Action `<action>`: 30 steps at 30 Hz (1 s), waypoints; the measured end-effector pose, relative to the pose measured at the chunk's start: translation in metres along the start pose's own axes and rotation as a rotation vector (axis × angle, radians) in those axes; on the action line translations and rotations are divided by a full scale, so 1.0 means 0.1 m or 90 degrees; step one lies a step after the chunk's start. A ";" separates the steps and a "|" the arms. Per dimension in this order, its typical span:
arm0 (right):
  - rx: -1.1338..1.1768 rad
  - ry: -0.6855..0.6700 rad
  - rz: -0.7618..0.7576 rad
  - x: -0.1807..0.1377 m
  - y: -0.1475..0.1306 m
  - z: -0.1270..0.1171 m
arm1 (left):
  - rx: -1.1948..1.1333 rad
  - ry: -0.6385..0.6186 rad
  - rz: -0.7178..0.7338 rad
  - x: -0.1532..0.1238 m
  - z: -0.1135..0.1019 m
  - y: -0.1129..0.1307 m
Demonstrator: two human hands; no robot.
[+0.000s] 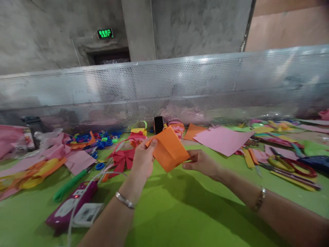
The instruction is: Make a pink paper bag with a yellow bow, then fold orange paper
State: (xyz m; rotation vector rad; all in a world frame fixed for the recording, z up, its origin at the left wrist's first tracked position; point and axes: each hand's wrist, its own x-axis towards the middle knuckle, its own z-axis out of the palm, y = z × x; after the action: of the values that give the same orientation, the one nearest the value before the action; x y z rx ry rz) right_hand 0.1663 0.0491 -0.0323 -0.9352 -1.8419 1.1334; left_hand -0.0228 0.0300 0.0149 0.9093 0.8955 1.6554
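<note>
An orange sheet (169,149), paper or thin felt with a crease across it, is held up above the green tabletop (164,212). My left hand (144,157) pinches its left edge, thumb on the near face. At the lower right corner, my right hand (202,163) grips it between thumb and fingers. Behind the sheet a dark phone (158,124) stands upright, partly covered by it. To the left of my left hand lies a red bow-shaped piece (123,159).
Pink sheets (223,139) lie at the back right. Scissors (295,164) rest among scraps at right. At left are a purple power strip (73,206) with a white cable, a green-handled tool (70,185) and blue rings (99,166). A perforated metal panel (164,89) closes the back.
</note>
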 end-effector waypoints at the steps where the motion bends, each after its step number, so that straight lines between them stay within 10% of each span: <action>1: -0.010 -0.011 0.004 0.00 -0.01 -0.04 | -0.001 -0.002 -0.006 0.00 0.00 0.01; 12: 0.070 0.126 -0.041 0.04 -0.13 -0.30 | 0.128 0.009 -0.065 0.06 -0.13 0.09; 30: 0.212 0.274 -0.055 0.07 -0.08 -0.23 | 0.349 -0.032 0.152 0.10 -0.17 0.00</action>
State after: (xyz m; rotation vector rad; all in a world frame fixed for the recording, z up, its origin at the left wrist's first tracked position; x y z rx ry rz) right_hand 0.1820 0.0608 -0.0163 -0.8192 -1.2899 1.0476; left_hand -0.0402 0.0379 0.0087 1.4691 1.2762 1.5993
